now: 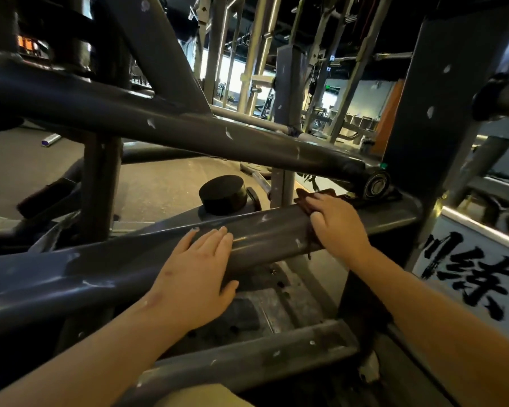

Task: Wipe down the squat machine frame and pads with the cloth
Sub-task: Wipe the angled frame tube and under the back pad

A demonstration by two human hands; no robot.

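Note:
A thick grey frame tube [271, 230] of the squat machine runs across the middle, chipped in places. My left hand [197, 268] rests flat on top of it, fingers straight. To the right, my right hand [338, 224] presses a dark brown cloth [304, 202] against the same tube; the cloth is mostly hidden under the palm and a frayed edge hangs below the tube. A second grey tube [171, 127] slants above, ending at a pivot bearing [375, 182].
A black rubber stopper [222, 193] sits on the frame behind the tube. A dark upright post [441, 92] stands at the right, with a white sign [476, 265] bearing black characters beside it. A low crossbar [247, 359] lies near me. Other gym machines fill the background.

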